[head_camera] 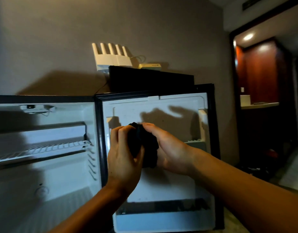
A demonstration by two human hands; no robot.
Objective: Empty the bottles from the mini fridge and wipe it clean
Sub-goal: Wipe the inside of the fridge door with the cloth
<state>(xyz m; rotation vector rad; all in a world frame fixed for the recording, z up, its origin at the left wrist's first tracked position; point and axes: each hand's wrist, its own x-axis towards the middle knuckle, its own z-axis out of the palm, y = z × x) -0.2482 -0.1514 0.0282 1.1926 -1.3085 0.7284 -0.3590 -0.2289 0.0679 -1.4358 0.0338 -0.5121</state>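
While the fridge (44,165) stands open at nine o'clock, left hand (124,153) and right hand (171,148) both grip a dark cloth (142,143) before its door (161,182).

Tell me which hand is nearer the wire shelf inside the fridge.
Left. The left hand holds the black cloth just right of the wire shelf; the right hand is farther right, before the door.

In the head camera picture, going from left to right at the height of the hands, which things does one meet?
Wire shelf inside the fridge → left hand → dark cloth, gripped by both hands → right hand → door's right edge → dark doorway.
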